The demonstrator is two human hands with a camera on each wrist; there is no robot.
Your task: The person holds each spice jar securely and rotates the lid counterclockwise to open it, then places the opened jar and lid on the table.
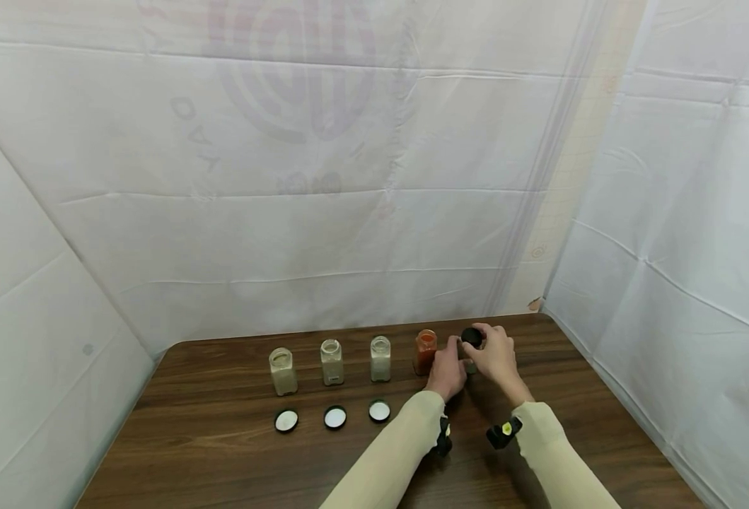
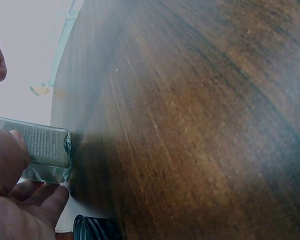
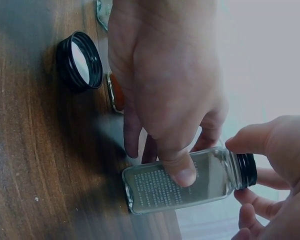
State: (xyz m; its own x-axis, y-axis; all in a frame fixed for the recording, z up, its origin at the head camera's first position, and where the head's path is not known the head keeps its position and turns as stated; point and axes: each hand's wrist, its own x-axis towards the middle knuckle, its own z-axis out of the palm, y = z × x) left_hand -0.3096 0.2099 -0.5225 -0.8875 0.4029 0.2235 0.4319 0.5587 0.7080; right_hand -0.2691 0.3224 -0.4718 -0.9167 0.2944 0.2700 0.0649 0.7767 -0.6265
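Note:
A clear glass jar (image 3: 182, 182) with pale contents and printed text stands upright at the row's right end. My left hand (image 1: 447, 371) grips its body, thumb on one face and fingers on the other side. With fingers and thumb, my right hand (image 1: 495, 357) pinches the black lid (image 3: 248, 170), which sits on the jar's mouth. In the head view the hands hide most of the jar, but the lid's dark top shows. Just left of my left hand stands an uncapped jar with red contents (image 1: 426, 351).
Three more uncapped jars (image 1: 380, 359) with pale contents stand in line to the left. Before them lie black lids (image 1: 334, 418), white insides up. Another lid (image 3: 80, 62) lies near the red jar. White sheeting (image 1: 285, 247) rises behind the wooden table (image 1: 208, 452) and beside it.

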